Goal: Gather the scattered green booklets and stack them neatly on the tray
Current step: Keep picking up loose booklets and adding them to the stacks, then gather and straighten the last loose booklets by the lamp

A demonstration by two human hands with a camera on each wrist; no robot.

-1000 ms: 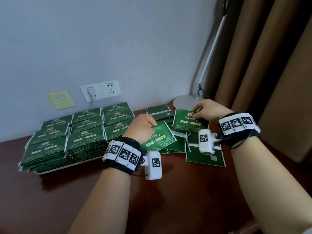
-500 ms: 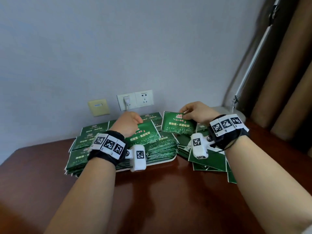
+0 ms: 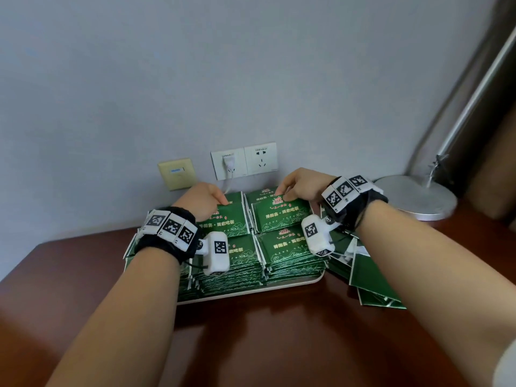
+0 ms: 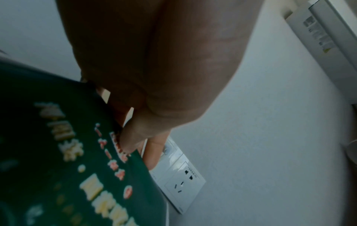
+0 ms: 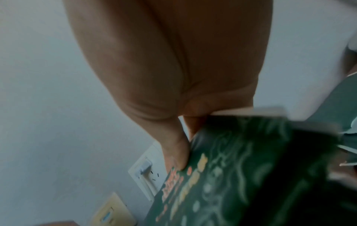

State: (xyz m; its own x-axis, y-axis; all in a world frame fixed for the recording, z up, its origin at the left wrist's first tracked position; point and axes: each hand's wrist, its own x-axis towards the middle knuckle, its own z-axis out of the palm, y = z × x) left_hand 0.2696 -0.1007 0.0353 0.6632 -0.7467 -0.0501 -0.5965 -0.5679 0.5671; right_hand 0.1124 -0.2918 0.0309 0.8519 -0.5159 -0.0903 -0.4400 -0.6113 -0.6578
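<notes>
Booklets over tray, both hands occupied

Dark wooden table [image 3: 251, 344] against a grey wall [image 3: 195, 79]; white tray [image 3: 293, 284] near the wall, only its front rim visible under stacked booklets [image 3: 290, 250] laid in rows. Left hand [image 3: 202, 201] pinched one green booklet [image 3: 229, 219] at its far edge, thumb on the printed face in the left wrist view; held over the rear left stack. Right hand [image 3: 300, 184] gripped a second booklet [image 3: 279, 212] at its far edge, over the rear right stack. Both booklets faced up, title lines running left to right. Loose booklets [image 3: 371, 280] lay right of the tray, partly hidden by the right forearm. Wall sockets [image 3: 244, 164], beige plate [image 3: 177, 174], lamp base [image 3: 416, 199] behind. Right wrist view blurred; print illegible
</notes>
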